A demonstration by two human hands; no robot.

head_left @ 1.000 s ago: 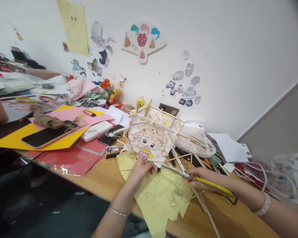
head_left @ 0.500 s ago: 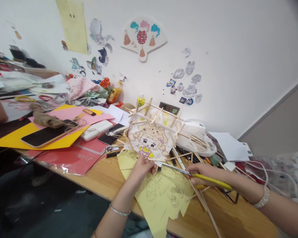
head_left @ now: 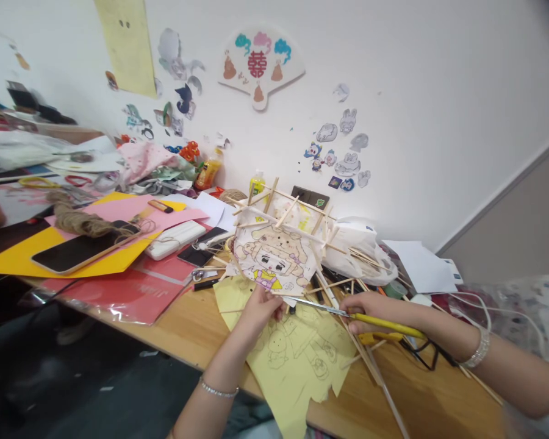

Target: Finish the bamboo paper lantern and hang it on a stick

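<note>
**First speaker:** Well left of the coloured drawing (head_left: 274, 259), a smartphone (head_left: 71, 251) and white power bank (head_left: 176, 239) lie among papers. At the drawing's lower edge, your left hand (head_left: 256, 314) pinches the paper, fingertips partly hidden. How far has the work come?

**Second speaker:** Colour fills much of the character, and the stick frame (head_left: 287, 213) around and behind the drawing is assembled, its ends jutting out. Below it, the yellow sheet (head_left: 297, 378) bears line art only. Trimming looks unfinished: your scissors (head_left: 320, 305) reach from the right to the drawing's bottom edge, where the last paper seems yet to be cut. Right of and below the drawing, your right hand (head_left: 366, 310) grips the scissors, fingers curled at the handles.

**First speaker:** And against the frame half a second ago?

**Second speaker:** Your left hand keeps its pinch below the drawing, which sits almost unmoved on its frame. To its right, your scissors' yellow handles stand farther apart, and your right hand is slightly higher. No newly severed piece can be made out.
</note>
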